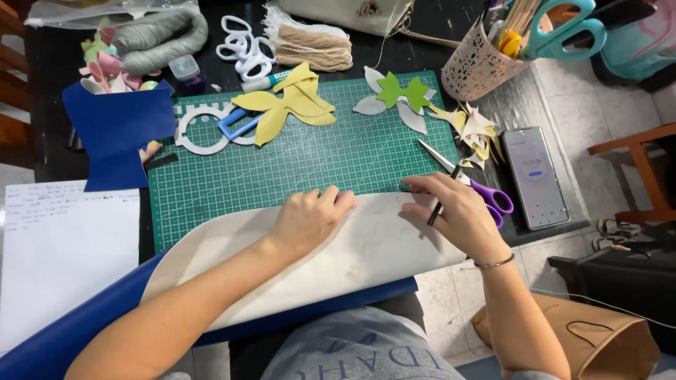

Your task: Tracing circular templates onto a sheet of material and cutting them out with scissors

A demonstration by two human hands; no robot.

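Nearest the camera, a large sheet of blue faux leather with a pale cream underside (352, 260) lies curled across the person's lap and the front edge of the dark surface (49, 63), cream side up. Its far edge overlaps the green gridded cutting mat (310, 158).

Left hand (310, 218) rests on the cream side, fingers curled and pressed down, holding the sheet flat at its far edge. Right hand (458, 211) also presses on the sheet, its grip pinching a thin dark pen or marker (436, 211) between the fingers.

Judging by this, marking or measuring is in hand: faint lines seem to show on the cream side, but the sheet looks uncut. Purple-handled scissors (486, 197) lie just beside the right hand, unused.

Finished pieces sit at the far side of the mat: yellow petal-shaped cutouts (292, 102), a green and grey leaf-shaped piece (398, 95), and a white round template (204, 127).

A smaller blue sheet (116, 130) lies at far left, above white handwritten paper (63, 246). A glue stick with a green-lettered label (264, 81) lies beyond the mat. A pale perforated tool cup (475, 70) stands at the right, with a phone showing a lit screen (535, 176) nearby.
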